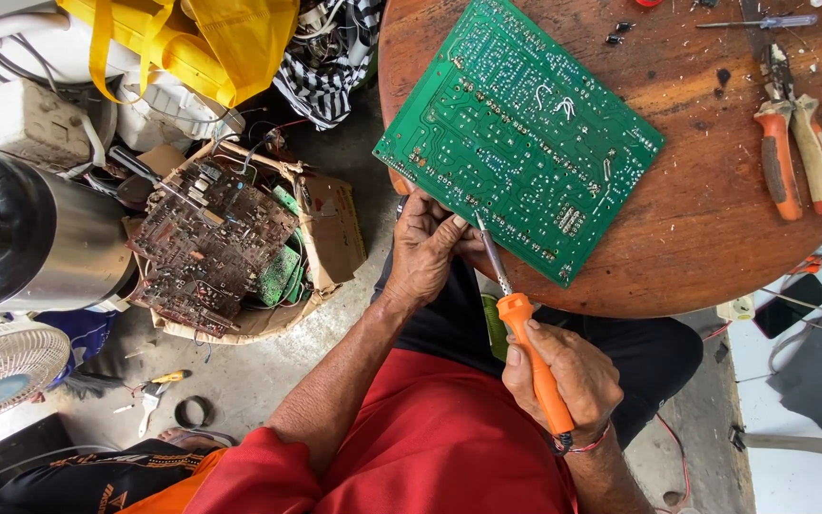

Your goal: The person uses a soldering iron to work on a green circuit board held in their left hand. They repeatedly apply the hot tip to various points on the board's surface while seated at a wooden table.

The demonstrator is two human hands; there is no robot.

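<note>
Head view: a green circuit board (518,133) is laid solder side up on the round wooden table (715,238), its near edge over the table rim. The left hand (425,249) is clenched on that near edge of the board. An orange-handled soldering iron (525,343) is grasped in the right hand (563,381) — tip set against the board edge, just beside the left fingers. Orange pliers (792,143) and a small screwdriver (758,21) are seen on the table, well apart. A cardboard box of old boards (230,247) is seen on the floor at left.
</note>
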